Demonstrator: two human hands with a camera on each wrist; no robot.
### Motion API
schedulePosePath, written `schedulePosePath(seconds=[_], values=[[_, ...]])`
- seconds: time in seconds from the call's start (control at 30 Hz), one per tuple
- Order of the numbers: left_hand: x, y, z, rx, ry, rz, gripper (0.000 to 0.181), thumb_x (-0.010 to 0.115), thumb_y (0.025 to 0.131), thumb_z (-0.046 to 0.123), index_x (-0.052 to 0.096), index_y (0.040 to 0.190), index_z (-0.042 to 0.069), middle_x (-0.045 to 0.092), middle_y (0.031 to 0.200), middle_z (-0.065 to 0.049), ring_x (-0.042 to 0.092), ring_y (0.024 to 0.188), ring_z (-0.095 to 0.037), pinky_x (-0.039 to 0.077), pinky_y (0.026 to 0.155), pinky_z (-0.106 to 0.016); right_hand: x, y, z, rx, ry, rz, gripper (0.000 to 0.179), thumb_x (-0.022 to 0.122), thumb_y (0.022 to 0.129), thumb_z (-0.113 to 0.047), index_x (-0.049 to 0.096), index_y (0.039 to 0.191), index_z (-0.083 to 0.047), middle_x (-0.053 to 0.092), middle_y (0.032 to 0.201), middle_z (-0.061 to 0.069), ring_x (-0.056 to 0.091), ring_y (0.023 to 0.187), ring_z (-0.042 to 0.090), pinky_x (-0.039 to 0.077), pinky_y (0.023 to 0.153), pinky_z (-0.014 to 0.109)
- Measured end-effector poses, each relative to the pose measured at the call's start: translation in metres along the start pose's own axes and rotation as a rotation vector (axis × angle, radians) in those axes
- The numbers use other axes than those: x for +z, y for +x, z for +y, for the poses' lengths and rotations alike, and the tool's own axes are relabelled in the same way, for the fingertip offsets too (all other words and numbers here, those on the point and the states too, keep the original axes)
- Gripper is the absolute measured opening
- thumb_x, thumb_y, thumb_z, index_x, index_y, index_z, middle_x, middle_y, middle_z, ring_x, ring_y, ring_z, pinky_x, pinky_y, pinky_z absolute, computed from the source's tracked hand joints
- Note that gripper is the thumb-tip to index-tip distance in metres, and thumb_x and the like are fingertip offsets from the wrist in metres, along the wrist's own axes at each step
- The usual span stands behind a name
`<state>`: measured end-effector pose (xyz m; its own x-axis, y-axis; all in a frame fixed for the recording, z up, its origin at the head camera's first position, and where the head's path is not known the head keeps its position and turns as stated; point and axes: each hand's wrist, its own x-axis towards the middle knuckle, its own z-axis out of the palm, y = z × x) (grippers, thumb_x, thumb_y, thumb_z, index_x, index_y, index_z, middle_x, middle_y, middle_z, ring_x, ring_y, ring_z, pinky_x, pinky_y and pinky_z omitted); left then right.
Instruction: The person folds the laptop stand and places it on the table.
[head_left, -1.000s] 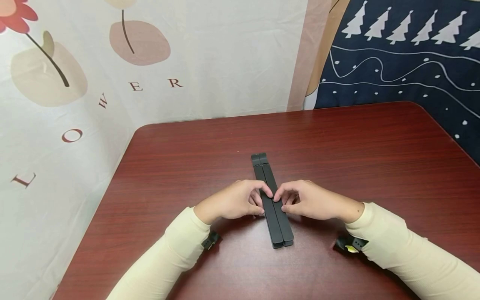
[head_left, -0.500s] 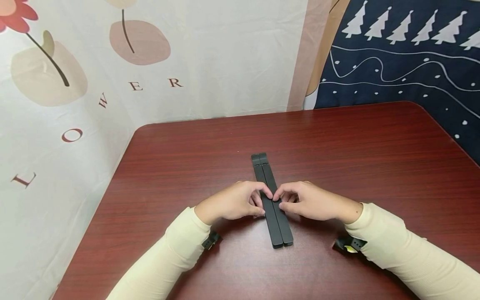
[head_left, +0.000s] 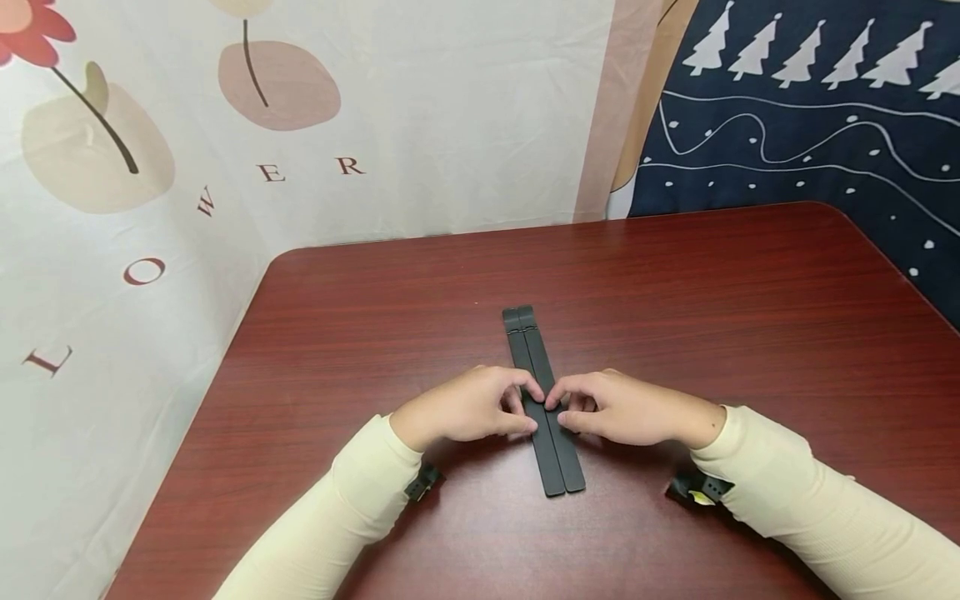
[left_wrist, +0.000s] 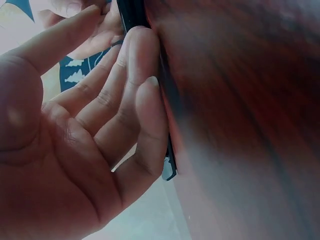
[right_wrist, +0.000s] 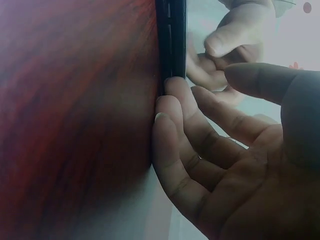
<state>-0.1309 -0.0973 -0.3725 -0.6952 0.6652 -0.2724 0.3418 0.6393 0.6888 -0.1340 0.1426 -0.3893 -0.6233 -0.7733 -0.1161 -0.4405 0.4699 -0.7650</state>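
Note:
A black folded laptop stand lies slantwise on the table, its two long bars side by side with a narrow seam between them. Short hinged tips show at its far end. My left hand grips the left bar near mid-length, index fingertip at the seam and thumb on top. From the other side my right hand holds the right bar the same way, its index fingertip close to the left one. In the left wrist view, the other fingers lie along the stand's side edge; the right wrist view shows the right fingertips low at the edge.
The dark red wooden table has rounded far corners. A pale cloth with flowers and letters hangs behind and to the left. A navy cloth with white trees hangs at the right. Each wrist wears a black strapped device.
Both hands have shifted slightly toward me and lower on the bars, the right one more. The right index finger has straightened a little. The stand stays in about the same place.

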Motion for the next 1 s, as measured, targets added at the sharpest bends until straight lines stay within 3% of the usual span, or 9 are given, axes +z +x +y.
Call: schedulePosePath(seconds=[0.17, 1.0], values=[[-0.0009, -0.0004, 0.0017, -0.003, 0.014, -0.010, 0.031, 0.072, 0.093, 0.020, 0.062, 0.121, 0.010, 0.073, 0.072, 0.002, 0.063, 0.056, -0.010, 0.046, 0.063, -0.021, 0.0009, 0.0002, 0.0003, -0.002, -0.008, -0.004, 0.020, 0.060, 0.098, -0.014, 0.065, 0.117, -0.011, 0.062, 0.079, -0.009, 0.052, 0.062, 0.001, 0.047, 0.060, 0.022], [0.0038, 0.0003, -0.0013, -0.023, 0.029, 0.004, 0.028, 0.071, 0.094, 0.023, 0.064, 0.119, 0.013, 0.073, 0.073, 0.003, 0.063, 0.060, -0.009, 0.047, 0.077, -0.025, 0.0021, -0.0012, 0.0036, 0.006, -0.004, -0.023, 0.021, 0.060, 0.099, -0.016, 0.065, 0.119, -0.011, 0.063, 0.082, -0.008, 0.055, 0.068, 0.003, 0.049, 0.063, 0.023]])
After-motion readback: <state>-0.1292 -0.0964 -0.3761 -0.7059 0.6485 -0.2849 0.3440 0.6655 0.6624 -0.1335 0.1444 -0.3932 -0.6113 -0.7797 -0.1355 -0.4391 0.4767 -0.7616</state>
